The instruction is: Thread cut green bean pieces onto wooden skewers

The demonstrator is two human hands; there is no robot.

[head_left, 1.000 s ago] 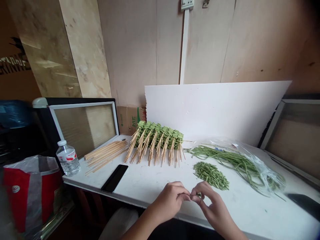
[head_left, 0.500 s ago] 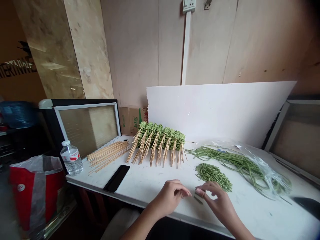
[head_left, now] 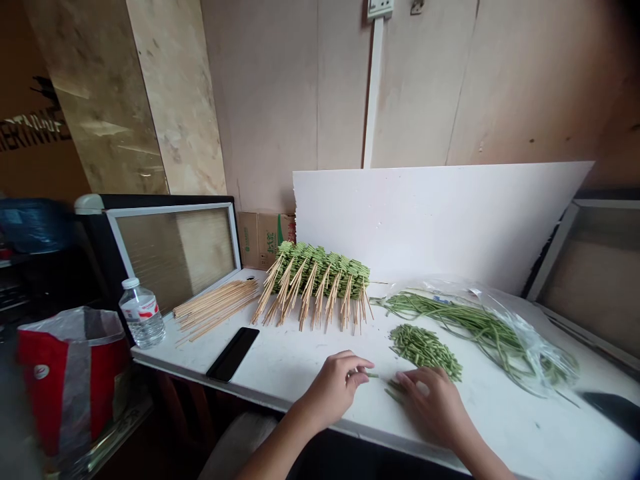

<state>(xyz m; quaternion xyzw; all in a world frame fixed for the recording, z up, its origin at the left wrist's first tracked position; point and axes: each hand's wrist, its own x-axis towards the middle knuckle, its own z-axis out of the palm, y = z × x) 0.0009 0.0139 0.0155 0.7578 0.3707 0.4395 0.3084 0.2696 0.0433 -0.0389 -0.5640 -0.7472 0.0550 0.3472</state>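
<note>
My left hand [head_left: 336, 388] rests on the white table [head_left: 300, 363] near its front edge, fingers curled and pinched on a thin bamboo skewer with a green bean piece on its tip. My right hand [head_left: 434, 404] lies beside it, palm down, fingertips on a few short cut bean pieces [head_left: 395, 390] on the table. Just beyond the right hand is a small heap of cut bean pieces [head_left: 424, 347]. Long green beans [head_left: 475, 327] lie on a clear plastic bag [head_left: 530, 347] to the right.
A stack of finished bean skewers [head_left: 315, 283] sits at the back. Bare bamboo skewers [head_left: 215, 308] lie to the left, with a black phone [head_left: 233, 354] and a water bottle [head_left: 141, 313]. A white board [head_left: 430, 220] leans on the wall. A red bin [head_left: 67, 380] stands below left.
My hands were pinched together above the table edge; they have parted and dropped to the tabletop, the right hand flattening onto loose bean pieces.
</note>
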